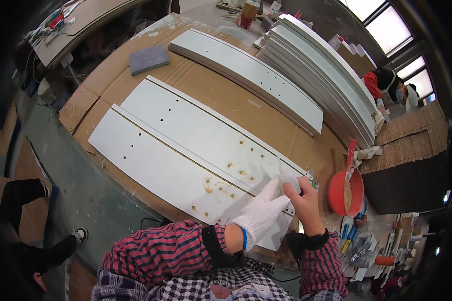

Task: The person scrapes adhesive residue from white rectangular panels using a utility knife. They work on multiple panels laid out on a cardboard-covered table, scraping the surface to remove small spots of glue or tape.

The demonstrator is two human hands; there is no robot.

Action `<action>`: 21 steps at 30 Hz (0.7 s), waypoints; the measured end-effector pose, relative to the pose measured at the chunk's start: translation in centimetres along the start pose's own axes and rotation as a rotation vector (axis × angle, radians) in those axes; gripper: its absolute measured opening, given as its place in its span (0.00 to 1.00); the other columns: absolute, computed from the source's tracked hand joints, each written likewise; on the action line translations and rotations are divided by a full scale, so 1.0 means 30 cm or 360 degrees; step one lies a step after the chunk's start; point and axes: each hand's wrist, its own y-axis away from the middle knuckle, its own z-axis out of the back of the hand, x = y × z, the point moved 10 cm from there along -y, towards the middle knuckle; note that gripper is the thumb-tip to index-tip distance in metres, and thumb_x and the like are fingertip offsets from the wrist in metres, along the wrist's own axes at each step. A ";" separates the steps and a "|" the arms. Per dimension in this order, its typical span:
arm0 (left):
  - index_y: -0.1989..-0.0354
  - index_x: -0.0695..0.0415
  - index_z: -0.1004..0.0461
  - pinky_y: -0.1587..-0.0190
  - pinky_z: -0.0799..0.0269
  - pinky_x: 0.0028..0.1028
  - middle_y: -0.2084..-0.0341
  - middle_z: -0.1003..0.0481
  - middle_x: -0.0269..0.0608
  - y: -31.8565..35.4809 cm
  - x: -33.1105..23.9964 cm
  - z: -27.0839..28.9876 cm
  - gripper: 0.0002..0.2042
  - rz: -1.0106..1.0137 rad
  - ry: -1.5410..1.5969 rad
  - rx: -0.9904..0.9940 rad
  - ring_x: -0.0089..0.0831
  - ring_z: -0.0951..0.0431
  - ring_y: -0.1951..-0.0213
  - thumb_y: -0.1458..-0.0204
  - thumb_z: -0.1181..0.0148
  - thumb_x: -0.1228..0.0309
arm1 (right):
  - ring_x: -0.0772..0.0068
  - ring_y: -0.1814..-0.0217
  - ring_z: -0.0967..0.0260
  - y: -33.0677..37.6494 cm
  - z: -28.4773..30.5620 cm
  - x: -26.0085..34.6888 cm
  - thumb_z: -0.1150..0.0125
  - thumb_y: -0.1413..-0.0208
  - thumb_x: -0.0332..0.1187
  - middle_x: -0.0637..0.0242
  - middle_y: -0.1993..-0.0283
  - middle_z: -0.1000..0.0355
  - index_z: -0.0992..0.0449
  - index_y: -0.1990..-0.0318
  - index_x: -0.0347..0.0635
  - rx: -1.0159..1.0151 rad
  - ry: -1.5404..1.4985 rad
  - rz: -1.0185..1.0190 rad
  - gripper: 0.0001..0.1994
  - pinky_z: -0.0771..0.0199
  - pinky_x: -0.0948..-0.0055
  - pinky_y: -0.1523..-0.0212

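Two long white panels, a farther one [196, 128] and a nearer one [150, 155], lie side by side in front of me. Each has drilled holes, and brownish smears surround the holes toward the right end. My right hand [305, 203], bare, is closed around a translucent whitish squeeze bottle [289, 180] above the panels' right end. A thin pale tip seems to point away from me. My left hand [260, 213], in a white knitted glove, is beside the bottle with its fingers apart; whether they touch the bottle I cannot tell.
Brown cardboard [186, 75] covers the table. Farther off lie a narrow white panel [256, 75], a grey block [149, 59] and a stack of white boards [316, 75]. On the right are a red pan [336, 188] and scattered tools [356, 241]. Another person [386, 85] bends over at the far right.
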 end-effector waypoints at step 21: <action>0.34 0.63 0.46 0.37 0.38 0.46 0.37 0.42 0.56 0.300 -0.117 0.281 0.26 -0.0305 -0.0014 0.0146 0.48 0.37 0.39 0.37 0.51 0.65 | 0.54 0.69 0.29 0.161 0.714 -0.032 0.35 0.53 0.38 0.58 0.69 0.25 0.23 0.66 0.36 -0.0958 0.0286 0.0291 0.13 0.30 0.59 0.64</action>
